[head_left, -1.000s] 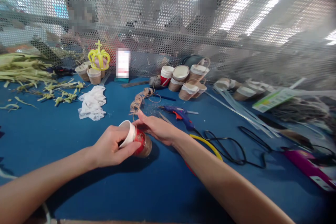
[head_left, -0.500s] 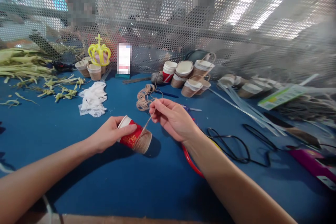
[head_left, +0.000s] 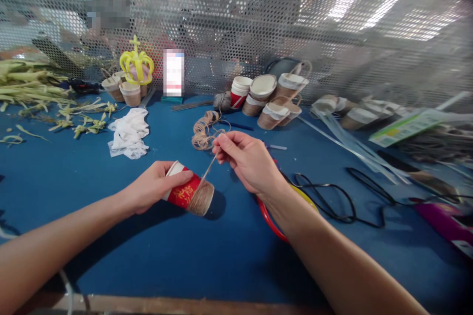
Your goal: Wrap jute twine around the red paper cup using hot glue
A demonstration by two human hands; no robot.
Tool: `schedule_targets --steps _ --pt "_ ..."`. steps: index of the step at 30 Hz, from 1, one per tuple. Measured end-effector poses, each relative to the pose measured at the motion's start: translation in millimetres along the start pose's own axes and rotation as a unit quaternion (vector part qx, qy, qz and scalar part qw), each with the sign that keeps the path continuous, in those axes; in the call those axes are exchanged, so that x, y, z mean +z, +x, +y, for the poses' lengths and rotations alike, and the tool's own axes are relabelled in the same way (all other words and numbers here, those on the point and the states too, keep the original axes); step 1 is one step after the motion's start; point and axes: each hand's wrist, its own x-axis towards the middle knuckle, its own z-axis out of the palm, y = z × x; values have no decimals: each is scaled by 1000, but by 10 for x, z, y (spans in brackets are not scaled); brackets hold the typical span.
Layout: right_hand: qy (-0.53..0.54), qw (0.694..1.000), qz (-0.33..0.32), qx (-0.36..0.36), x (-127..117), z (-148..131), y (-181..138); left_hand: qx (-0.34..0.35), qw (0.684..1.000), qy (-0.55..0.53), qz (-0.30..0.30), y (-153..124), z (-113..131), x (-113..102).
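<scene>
My left hand [head_left: 155,184] is closed around the rim end of a red and white paper cup [head_left: 182,188], which lies tilted on its side above the blue table. Brown twine [head_left: 201,199] is wound in tight rows around the cup's base end. From there a strand runs taut up to my right hand [head_left: 244,155], whose thumb and fingertips pinch it. Just behind the right hand lies a loose coil of the same twine [head_left: 202,133]. Part of the cup's rim is hidden by the left hand.
Twine-wrapped cups [head_left: 271,114] stand at the back. White cloth [head_left: 129,133], a yellow crown [head_left: 136,64] and dried husks [head_left: 33,83] are on the left. Right lie a black cord [head_left: 332,202], clear glue sticks [head_left: 354,150] and a purple box-like object [head_left: 439,224]. Perforated metal closes the back.
The whole view has shifted slightly, with the background sitting higher. Both hands keep their hold, and the strand between the cup and my right hand stays stretched.
</scene>
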Motion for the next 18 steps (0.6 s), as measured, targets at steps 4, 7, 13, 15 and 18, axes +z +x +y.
schedule_targets --steps 4,7,13,15,18 --pt "-15 1000 5 4 -12 51 17 18 1000 22 0 -9 -17 -2" --pt "-21 1000 6 13 -4 68 23 28 999 38 -1 -14 -31 -4" --pt "-40 999 10 29 17 79 22 61 997 55 0 -26 -71 -14" --pt "-44 999 7 31 17 87 20 70 996 57 -6 -38 -72 -13" --pt "-50 998 4 35 17 94 15 86 994 66 -5 -55 -53 -2"
